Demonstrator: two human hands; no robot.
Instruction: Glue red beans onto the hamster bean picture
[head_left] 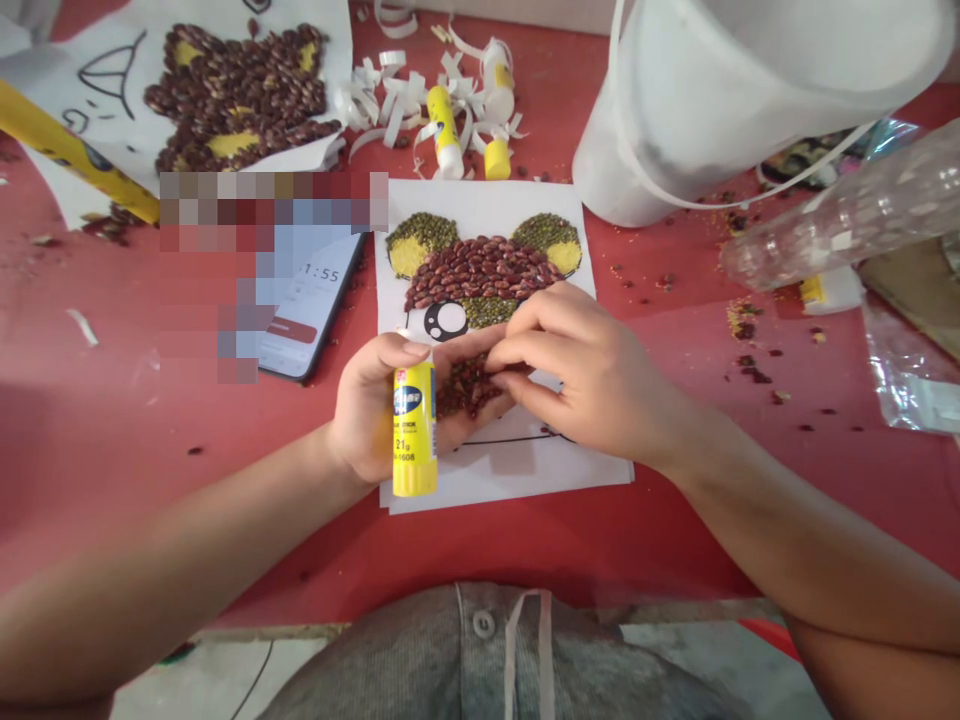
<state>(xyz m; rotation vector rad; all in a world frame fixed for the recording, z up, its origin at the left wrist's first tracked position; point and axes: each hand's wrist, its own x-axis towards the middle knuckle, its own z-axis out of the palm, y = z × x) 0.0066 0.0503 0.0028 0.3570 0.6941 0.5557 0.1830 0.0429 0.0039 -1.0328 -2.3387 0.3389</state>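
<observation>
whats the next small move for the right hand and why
Probably pinching a few reddish beans from the left hand, since the right hand is at that pile and bare paper shows just above the bottom outline.

Both bare forearms [225, 540] slant inward to a cupped, upturned left hand [369, 405], thumb [390, 350] bent across, and a right hand [577, 345] arched over it, fingers [536, 350] bunched, perhaps pinching; tips partly hidden.

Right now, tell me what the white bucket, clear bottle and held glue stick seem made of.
White bucket: probably plastic, matt, its curved wall smooth and seamless-looking.
Clear bottle: likely plastic, glossy, transparent with highlights.
Held glue stick: seemingly plastic, slightly shiny, smoothly cylindrical.
</observation>
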